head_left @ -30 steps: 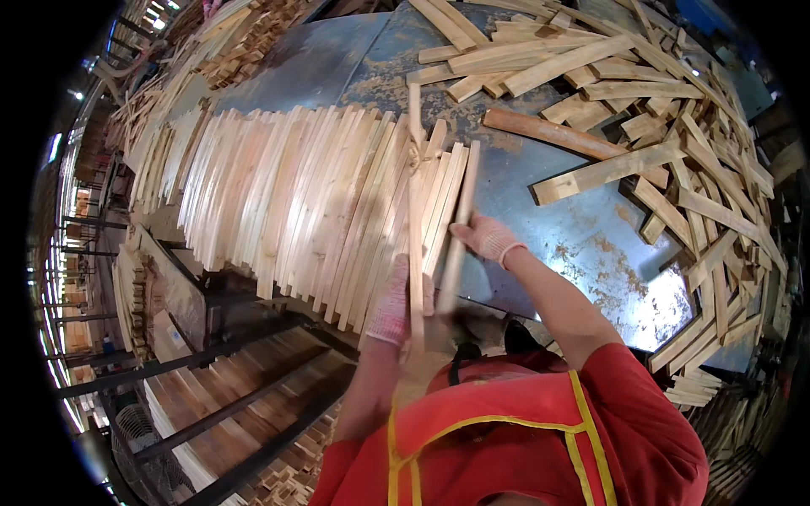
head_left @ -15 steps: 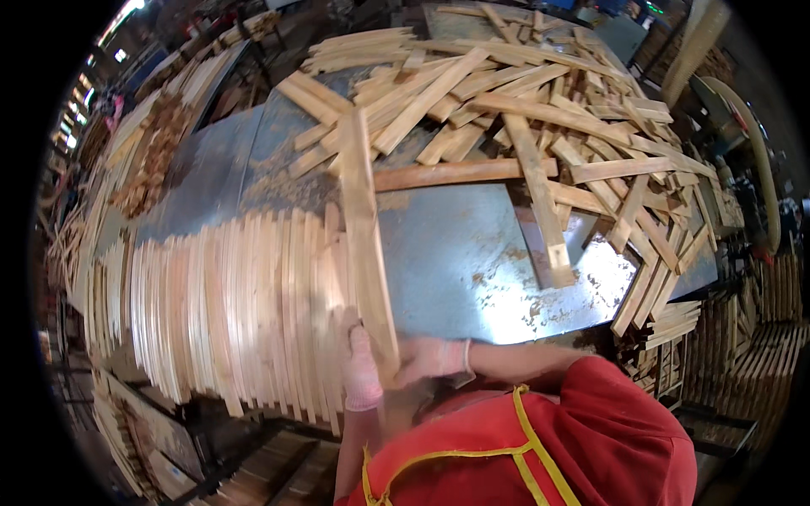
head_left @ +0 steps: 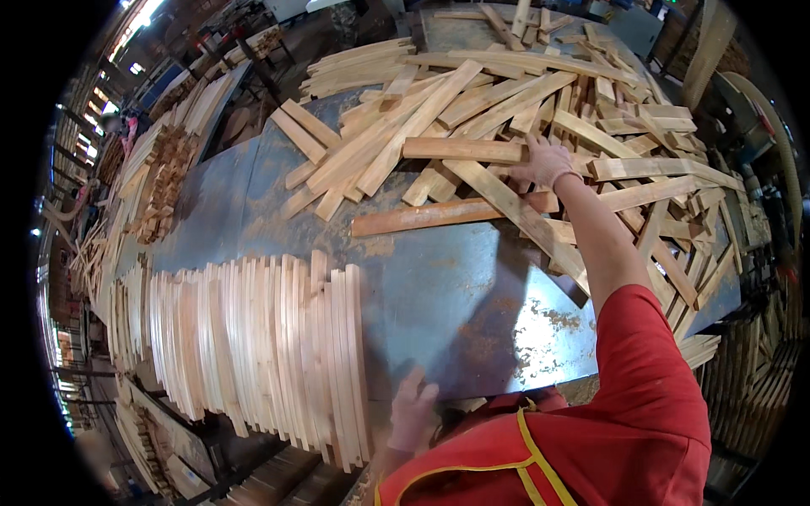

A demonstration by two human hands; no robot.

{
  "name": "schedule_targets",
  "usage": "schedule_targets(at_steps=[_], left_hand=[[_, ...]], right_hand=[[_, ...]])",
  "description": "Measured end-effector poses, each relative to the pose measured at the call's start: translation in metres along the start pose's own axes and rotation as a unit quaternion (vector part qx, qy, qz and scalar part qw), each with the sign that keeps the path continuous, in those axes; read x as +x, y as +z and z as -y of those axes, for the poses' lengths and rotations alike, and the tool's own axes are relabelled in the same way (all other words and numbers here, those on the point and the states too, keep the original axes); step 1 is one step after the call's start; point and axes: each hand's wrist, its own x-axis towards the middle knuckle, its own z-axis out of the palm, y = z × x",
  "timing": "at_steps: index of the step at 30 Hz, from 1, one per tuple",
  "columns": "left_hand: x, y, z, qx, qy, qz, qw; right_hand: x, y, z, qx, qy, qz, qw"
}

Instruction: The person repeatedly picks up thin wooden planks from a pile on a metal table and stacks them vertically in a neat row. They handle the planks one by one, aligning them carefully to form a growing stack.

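My right hand [head_left: 547,163], in a pale pink glove, reaches far across the metal table onto the loose pile. Its fingers are closed over a wooden slat [head_left: 464,150] that points left from the hand. Another slat [head_left: 515,211] lies slantwise just below that hand. My left hand [head_left: 413,410], also gloved, is near the front table edge with its fingers apart and nothing in it. Left of it stands a tight row of slats [head_left: 253,337] set side by side, their ends slightly uneven. The left fingers are somewhat blurred.
The metal table [head_left: 439,278] carries sawdust patches. A jumbled heap of slats [head_left: 650,169] covers its far right, with a neater stack [head_left: 359,66] at the back. More wood pieces [head_left: 164,202] are piled at the left. A thick hose [head_left: 709,55] stands at the far right.
Both hands were together on one slat at the row's right end. That slat now stands with the row; my right hand has moved out to the heap, and my left hand is off the row.
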Motion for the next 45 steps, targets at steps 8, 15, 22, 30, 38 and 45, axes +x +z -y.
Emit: schedule_targets(at_steps=[8, 15, 22, 30, 38, 45], left_hand=[[0.011, 0.0, -0.009, 0.112, 0.056, 0.003, 0.992], [-0.01, -0.018, -0.017, 0.12, 0.13, 0.022, 0.984], [0.029, -0.042, 0.028, -0.176, -0.039, -0.006, 0.984], [0.011, -0.078, 0.034, 0.505, 0.123, -0.165, 0.838], [0.018, -0.077, 0.034, 0.482, 0.165, -0.181, 0.841], [-0.008, -0.028, 0.033, 0.425, 0.178, -0.127, 0.878]], right_hand=[[-0.137, 0.027, 0.018, 0.049, -0.15, 0.06, 0.986], [-0.27, 0.041, 0.078, 0.191, -0.06, 0.177, 0.964], [-0.386, 0.058, 0.219, 0.396, -0.192, 0.294, 0.848], [-0.304, 0.069, 0.082, 0.069, -0.013, 0.105, 0.992], [-0.305, 0.055, 0.181, 0.306, -0.122, 0.268, 0.905], [-0.124, 0.021, 0.103, 0.172, 0.062, -0.121, 0.976]])
